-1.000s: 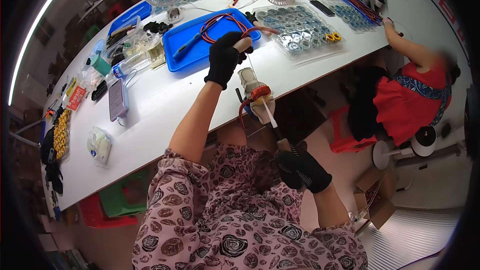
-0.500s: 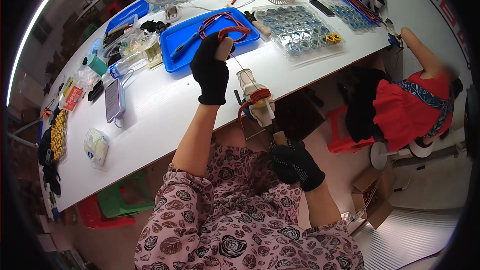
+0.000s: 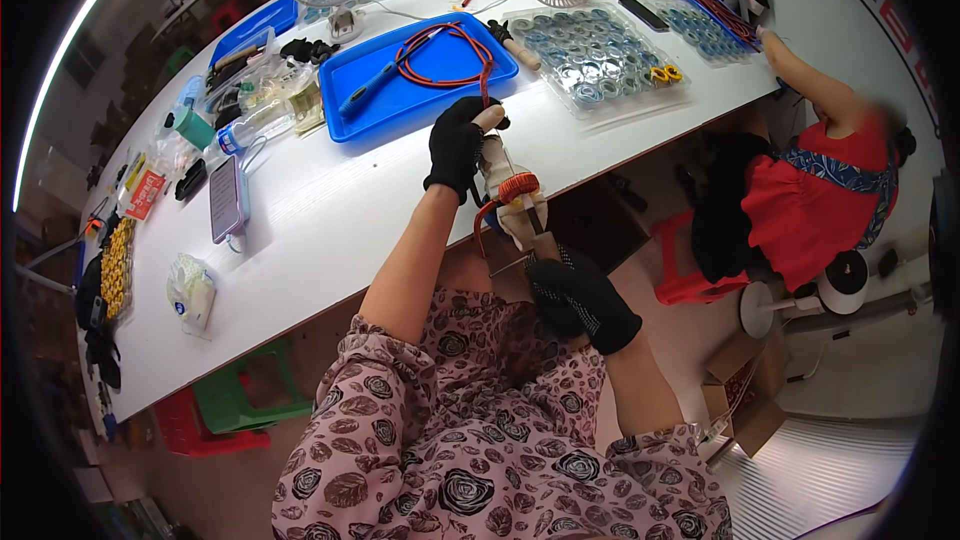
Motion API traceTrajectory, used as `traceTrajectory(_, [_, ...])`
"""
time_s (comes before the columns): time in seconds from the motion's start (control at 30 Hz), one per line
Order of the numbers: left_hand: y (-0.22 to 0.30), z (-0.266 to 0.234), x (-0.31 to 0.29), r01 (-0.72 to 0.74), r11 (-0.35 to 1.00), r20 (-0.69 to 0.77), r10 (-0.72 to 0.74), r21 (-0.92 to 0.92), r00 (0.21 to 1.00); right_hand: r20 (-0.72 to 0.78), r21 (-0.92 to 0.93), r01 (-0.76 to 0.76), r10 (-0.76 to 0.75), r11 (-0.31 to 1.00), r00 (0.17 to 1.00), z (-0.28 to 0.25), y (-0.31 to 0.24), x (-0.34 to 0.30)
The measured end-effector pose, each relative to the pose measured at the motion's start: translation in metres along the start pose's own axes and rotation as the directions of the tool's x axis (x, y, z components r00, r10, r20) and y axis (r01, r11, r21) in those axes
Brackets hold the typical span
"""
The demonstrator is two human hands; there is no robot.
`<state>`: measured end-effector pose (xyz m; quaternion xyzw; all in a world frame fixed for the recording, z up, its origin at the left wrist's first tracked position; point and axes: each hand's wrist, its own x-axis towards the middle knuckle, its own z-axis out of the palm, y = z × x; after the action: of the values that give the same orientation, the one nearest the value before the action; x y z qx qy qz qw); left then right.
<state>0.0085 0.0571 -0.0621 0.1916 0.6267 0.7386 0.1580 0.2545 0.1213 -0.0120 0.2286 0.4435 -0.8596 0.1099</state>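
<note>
left hand (image 3: 456,152): black-gloved, thumb tip bare, fingers closed around a red-brown wire (image 3: 486,88) that rises from the fist.
right hand (image 3: 582,300): black-gloved, clamped on the tan handle (image 3: 545,248) of a slim tool, nearer the body than the left.
wound ring (image 3: 518,187): orange, between the two hands at the table's near edge, set against a pale padded holder (image 3: 523,227).
blue tray (image 3: 432,103): on the white table (image 3: 300,275), beyond the left hand.
clear tray (image 3: 610,100): far right of the ring, filled with round pieces.

open tabletop (image 3: 310,210) beside phone (image 3: 228,202), blue tray (image 3: 420,100) beyond, red coil (image 3: 519,186) blocking rightward
</note>
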Motion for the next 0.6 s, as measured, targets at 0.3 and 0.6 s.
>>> traceTrajectory(0.3, [0.042, -0.007, -0.043, -0.261, 0.965, -0.035, 0.261, -0.003, 0.965, 0.005, -0.002, -0.043, 0.043, 0.999, 0.999, -0.021, 0.046, -0.053])
traceTrajectory(0.6, [0.049, 0.02, -0.146, -0.808, -0.023, 0.714, 0.482, 0.589, 0.507, -0.22, -0.528, 0.048, -0.191, 0.848, 0.957, -0.043, 0.084, -0.146])
